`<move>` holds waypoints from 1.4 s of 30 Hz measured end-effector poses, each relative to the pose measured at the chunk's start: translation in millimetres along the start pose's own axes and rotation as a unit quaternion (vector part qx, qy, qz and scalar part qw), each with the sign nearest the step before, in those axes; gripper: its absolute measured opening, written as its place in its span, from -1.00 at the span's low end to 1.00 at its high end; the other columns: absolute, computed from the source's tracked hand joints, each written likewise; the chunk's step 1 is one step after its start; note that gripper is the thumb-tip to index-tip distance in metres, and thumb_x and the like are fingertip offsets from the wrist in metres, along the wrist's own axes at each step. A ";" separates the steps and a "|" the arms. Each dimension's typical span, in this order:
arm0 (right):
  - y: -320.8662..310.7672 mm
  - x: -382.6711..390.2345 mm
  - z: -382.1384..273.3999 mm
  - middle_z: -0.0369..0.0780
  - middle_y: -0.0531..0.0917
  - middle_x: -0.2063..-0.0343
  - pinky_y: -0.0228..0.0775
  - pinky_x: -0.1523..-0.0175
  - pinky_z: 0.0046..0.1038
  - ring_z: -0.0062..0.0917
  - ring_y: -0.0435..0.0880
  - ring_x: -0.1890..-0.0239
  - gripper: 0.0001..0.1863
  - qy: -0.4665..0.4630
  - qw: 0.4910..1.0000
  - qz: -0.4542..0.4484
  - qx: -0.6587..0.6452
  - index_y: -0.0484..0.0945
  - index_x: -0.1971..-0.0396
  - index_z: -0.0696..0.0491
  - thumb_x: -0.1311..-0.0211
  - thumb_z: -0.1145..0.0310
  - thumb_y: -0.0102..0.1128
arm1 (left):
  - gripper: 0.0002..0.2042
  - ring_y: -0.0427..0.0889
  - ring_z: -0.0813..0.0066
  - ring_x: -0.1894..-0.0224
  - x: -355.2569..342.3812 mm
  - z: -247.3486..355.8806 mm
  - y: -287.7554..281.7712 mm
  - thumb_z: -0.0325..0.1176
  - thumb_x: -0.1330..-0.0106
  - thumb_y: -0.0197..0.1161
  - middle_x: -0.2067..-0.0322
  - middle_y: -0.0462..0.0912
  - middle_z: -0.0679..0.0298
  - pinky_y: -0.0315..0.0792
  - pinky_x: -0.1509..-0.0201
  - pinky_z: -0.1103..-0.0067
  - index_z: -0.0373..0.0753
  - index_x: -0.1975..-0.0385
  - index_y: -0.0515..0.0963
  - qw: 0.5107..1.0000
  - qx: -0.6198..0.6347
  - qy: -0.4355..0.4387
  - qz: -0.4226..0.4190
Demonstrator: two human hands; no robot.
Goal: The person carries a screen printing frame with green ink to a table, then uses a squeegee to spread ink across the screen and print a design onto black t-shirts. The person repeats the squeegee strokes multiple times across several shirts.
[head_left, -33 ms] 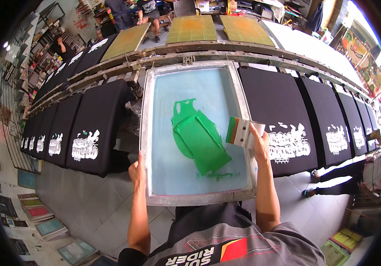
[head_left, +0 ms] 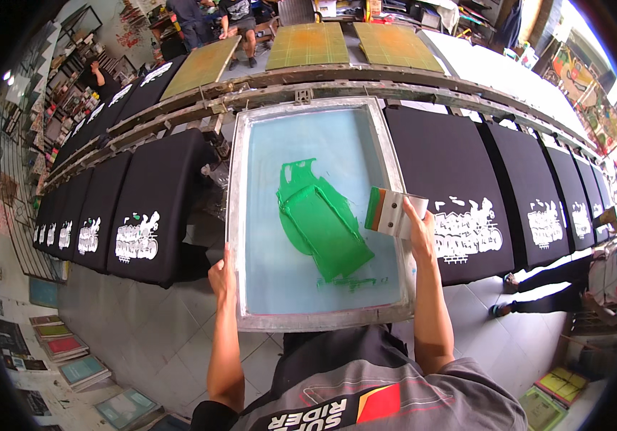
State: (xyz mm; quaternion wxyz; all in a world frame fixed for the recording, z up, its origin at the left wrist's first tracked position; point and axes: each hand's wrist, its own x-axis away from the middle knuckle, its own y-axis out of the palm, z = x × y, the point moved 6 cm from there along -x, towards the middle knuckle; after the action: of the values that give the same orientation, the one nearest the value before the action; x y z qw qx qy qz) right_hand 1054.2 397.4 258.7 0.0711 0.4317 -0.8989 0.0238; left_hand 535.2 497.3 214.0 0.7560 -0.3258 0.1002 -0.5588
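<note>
A silk-screen printing frame [head_left: 323, 322] with a worn metal-grey rim and pale blue mesh lies in front of me. On the mesh spreads a thick patch of green ink [head_left: 326, 226], with smears below it. My left hand [head_left: 223, 276] is closed on the frame's left side, near its lower corner; most of its fingers are hidden. In my right hand [head_left: 421, 228] is a squeegee [head_left: 391, 212], gripped by its grey handle, with green ink along the blade. It is held tilted over the frame's right side, blade toward the mesh.
Black shirts with white prints lie on boards to the left [head_left: 152, 208] and right [head_left: 445, 172]. A long rail [head_left: 337, 91] runs behind the frame. Beyond it are yellowish boards [head_left: 308, 47] and several people. Another person's legs [head_left: 538, 294] are at right. Stacked screens [head_left: 82, 370] stand lower left.
</note>
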 end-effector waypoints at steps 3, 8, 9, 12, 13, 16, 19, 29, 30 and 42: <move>-1.4 -4.5 4.9 -0.29 0.72 0.29 0.46 0.12 -0.54 -0.64 0.64 0.25 -0.51 -0.016 0.999 0.031 -0.020 0.70 0.13 0.16 -0.30 -0.02 0.39 | -0.20 0.10 0.49 0.55 -7.6 11.7 10.7 0.39 -0.37 0.10 0.71 0.09 0.27 0.06 0.46 0.32 -0.33 0.73 0.17 1.000 -0.017 0.021 0.006; 5.7 -15.6 18.8 -0.27 0.71 0.22 0.46 0.02 -0.51 -0.62 0.64 0.18 -0.46 0.001 0.999 0.038 -0.024 0.68 0.01 0.19 -0.31 -0.01 0.39 | -0.17 0.11 0.46 0.60 -37.0 25.5 12.4 0.35 -0.41 0.08 0.76 0.08 0.16 0.12 0.48 0.25 -0.43 0.75 0.21 0.991 -0.053 0.116 0.048; 6.6 -18.3 22.8 -0.27 0.71 0.21 0.45 0.01 -0.51 -0.61 0.64 0.16 -0.45 0.000 0.999 0.038 -0.013 0.67 -0.02 0.19 -0.31 -0.01 0.39 | -0.17 0.11 0.45 0.60 -38.1 28.9 14.1 0.35 -0.41 0.08 0.76 0.08 0.16 0.12 0.48 0.25 -0.43 0.76 0.21 0.991 -0.053 0.116 0.050; 6.5 -22.2 30.1 -0.26 0.70 0.18 0.44 -0.03 -0.51 -0.61 0.62 0.14 -0.40 0.004 0.999 0.037 -0.017 0.64 -0.09 0.21 -0.31 -0.02 0.39 | -0.17 0.10 0.43 0.61 -40.8 30.9 15.9 0.34 -0.41 0.09 0.77 0.08 0.15 0.12 0.48 0.25 -0.43 0.76 0.20 0.990 -0.061 0.116 0.050; 8.1 -23.1 29.8 -0.26 0.69 0.17 0.43 -0.03 -0.51 -0.61 0.62 0.13 -0.39 0.006 0.999 0.035 -0.026 0.63 -0.11 0.21 -0.30 -0.02 0.39 | -0.17 0.10 0.42 0.61 -44.0 26.4 16.1 0.34 -0.40 0.10 0.77 0.08 0.15 0.12 0.48 0.24 -0.42 0.76 0.19 0.990 -0.068 0.115 0.047; 10.3 -23.9 27.2 -0.28 0.69 0.19 0.43 -0.03 -0.52 -0.62 0.61 0.14 -0.41 0.015 0.998 0.035 -0.047 0.65 -0.07 0.21 -0.30 -0.02 0.40 | -0.16 0.10 0.40 0.59 -46.9 28.8 16.6 0.37 -0.39 0.08 0.76 0.10 0.16 0.11 0.43 0.24 -0.41 0.77 0.19 0.991 -0.075 0.101 0.039; 13.9 -32.6 34.8 -0.28 0.70 0.21 0.44 0.00 -0.52 -0.63 0.62 0.16 -0.44 0.009 0.998 0.038 -0.057 0.67 -0.02 0.21 -0.30 -0.01 0.40 | -0.16 0.16 0.42 0.58 -52.0 26.6 19.9 0.36 -0.38 0.10 0.78 0.19 0.15 0.14 0.42 0.24 -0.43 0.78 0.26 0.990 -0.041 0.117 0.062; 12.7 -41.5 37.1 -0.24 0.72 0.21 0.51 0.05 -0.49 -0.57 0.69 0.19 -0.51 0.016 0.998 0.024 -0.055 0.63 0.00 0.19 -0.35 0.04 0.36 | -0.20 0.77 -0.05 0.22 -57.3 20.6 23.6 0.32 -0.21 0.34 0.31 0.73 -0.23 0.59 0.08 0.30 -0.58 0.25 0.70 0.994 -0.082 0.065 0.029; 17.5 -41.2 37.8 -0.23 0.72 0.20 0.50 0.04 -0.48 -0.56 0.68 0.18 -0.50 0.014 0.999 0.014 -0.042 0.63 0.01 0.20 -0.36 0.04 0.35 | -0.26 0.70 0.15 0.38 -58.2 10.0 20.2 0.33 -0.20 0.36 0.44 0.67 -0.05 0.54 0.24 0.33 -0.48 0.49 0.58 0.987 -0.046 0.111 0.105; 9.9 -22.2 16.9 -0.08 0.72 0.18 0.45 -0.10 -0.36 -0.41 0.66 0.13 -0.35 0.026 0.981 0.044 0.185 0.59 0.01 0.36 -0.26 -0.01 0.42 | -0.39 0.78 0.11 0.35 -45.7 20.4 14.1 0.27 -0.19 0.38 0.48 0.75 0.00 0.59 0.20 0.32 -0.31 0.31 0.78 0.995 0.045 0.077 0.035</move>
State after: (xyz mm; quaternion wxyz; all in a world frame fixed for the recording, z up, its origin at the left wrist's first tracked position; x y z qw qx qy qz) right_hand 1058.3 419.0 238.9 0.0119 0.3964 -0.8951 0.2039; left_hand 540.5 549.0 211.4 0.7789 -0.2433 0.1440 -0.5598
